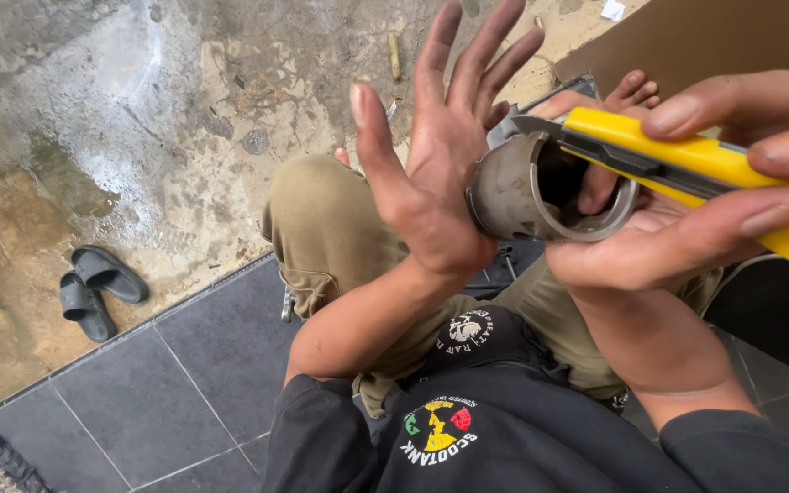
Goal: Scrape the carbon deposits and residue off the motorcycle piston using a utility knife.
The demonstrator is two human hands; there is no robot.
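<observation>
- The step in hand looks like scraping or trimming inside a short grey metal sleeve, which sits right of the frame's centre, its open mouth turned toward the camera.
- The left hand stands upright at centre with fingers spread wide and nothing gripped; its grimy palm presses flat against the sleeve's closed side, bracing it.
- The right hand fills the right of the frame, fingers curled around a yellow utility knife; one finger of it pokes into the sleeve's bore from behind.
- The knife's steel tip rests at the sleeve's upper rim, close to the left palm.
- By my judgement, the next move calls for a short, controlled stroke along the rim, with the blade kept angled away from the bracing palm and the finger inside.
- What stands in the way: both hands crowd the small part, so there is little free room for the blade.
- Around: bent knees in khaki trousers below the hands, a brown cardboard sheet at upper right, dark floor tiles at lower left, stained concrete at upper left, and a pair of grey sandals at the left edge.
</observation>
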